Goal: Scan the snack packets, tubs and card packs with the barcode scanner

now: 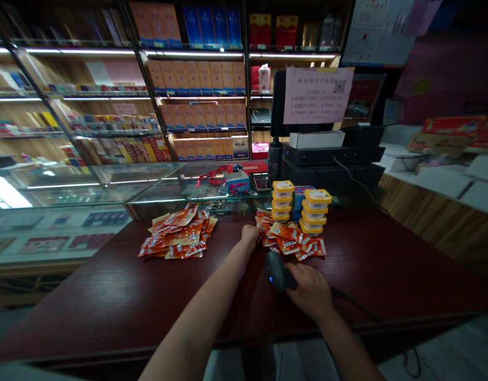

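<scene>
Gripping the scanner (276, 271) in the right hand (310, 290) now, with fingers wrapped snugly round the handle and a small blue light glowing on the head! Holding it over the dark counter (128, 307), just on the near side of the pile of orange packets (293, 239), with a black cable (365, 309) trailing back past the wrist and down over the near edge. Over to the left hand (251, 236), stretched right out to the left edge of that pile, with fingers bent in against the packets; can't tell how far apart, or whether pinching one. Heaped loosely, these packets, right in front of the yellow tubs (315, 212), stacked in two upright columns with blue packs (297, 203) tucked between. Spotting a second pile (180, 234) of similar packets farther left, well apart from both hands. Looking beyond the tubs now, to a dark bottle (274, 159) standing upright near a monitor (279, 106) with a printed sign (318, 100) across it, and back to lit shelves (194, 54) lined with boxes.
</scene>
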Demonstrator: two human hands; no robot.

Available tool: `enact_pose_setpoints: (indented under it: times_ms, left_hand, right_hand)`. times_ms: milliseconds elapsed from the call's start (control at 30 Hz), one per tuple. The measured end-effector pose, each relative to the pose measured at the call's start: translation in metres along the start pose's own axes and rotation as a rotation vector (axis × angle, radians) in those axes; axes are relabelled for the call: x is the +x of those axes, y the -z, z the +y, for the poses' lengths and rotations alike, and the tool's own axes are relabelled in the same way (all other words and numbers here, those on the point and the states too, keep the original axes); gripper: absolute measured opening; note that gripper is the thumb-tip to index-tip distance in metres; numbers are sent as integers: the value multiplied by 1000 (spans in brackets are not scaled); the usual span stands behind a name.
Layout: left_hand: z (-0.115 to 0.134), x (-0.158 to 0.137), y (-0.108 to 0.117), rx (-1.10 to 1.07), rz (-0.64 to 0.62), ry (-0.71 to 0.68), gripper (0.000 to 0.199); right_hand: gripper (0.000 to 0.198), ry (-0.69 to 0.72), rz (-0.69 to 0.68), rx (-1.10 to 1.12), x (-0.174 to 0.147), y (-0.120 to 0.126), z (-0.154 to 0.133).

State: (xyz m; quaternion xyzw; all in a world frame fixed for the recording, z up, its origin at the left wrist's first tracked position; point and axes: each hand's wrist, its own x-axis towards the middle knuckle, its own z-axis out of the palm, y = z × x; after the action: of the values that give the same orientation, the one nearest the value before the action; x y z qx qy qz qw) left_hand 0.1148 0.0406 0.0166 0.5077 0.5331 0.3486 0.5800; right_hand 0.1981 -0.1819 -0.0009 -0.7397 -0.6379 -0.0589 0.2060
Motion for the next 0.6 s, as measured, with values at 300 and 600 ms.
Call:
enact_pose_setpoints:
  times_ms: [300, 600]
  left_hand:
    - [-18, -32, 64, -241, -17, -209, 29]
    - [-43, -52, 81, -279, 8, -401, 35]
  right_hand:
    - [37, 4, -18, 58, -1, 11, -3]
    - [36, -144, -52, 322, 13, 38, -22]
